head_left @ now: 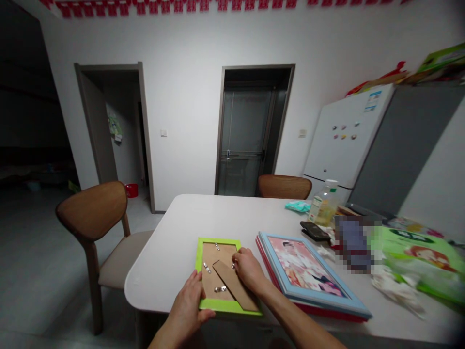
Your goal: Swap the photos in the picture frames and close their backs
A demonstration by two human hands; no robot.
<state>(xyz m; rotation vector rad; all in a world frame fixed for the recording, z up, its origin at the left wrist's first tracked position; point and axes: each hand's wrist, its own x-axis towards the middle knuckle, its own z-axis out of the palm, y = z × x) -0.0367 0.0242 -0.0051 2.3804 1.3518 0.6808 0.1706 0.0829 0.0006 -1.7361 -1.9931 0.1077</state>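
A lime-green picture frame (218, 304) lies back side up near the table's front edge. Its brown backboard (227, 254) carries small metal clips, and a brown easel stand (236, 288) slants across it. My left hand (188, 299) grips the lower left corner, fingers along the left side and thumb at the bottom rail. At the right side, the curled fingers of my right hand (250, 269) pinch a metal clip (233, 265), which they partly cover. Further clips show at the top (217, 246), left (207, 267) and bottom (220, 289).
Right of my hands, a light blue picture frame (308, 271) with a photo lies on red frames. Beyond it are a dark phone-like object (314, 231), a bottle (323, 203), a teal packet (298, 207) and a green tissue pack (417, 252). A chair (94, 213) stands left of the table.
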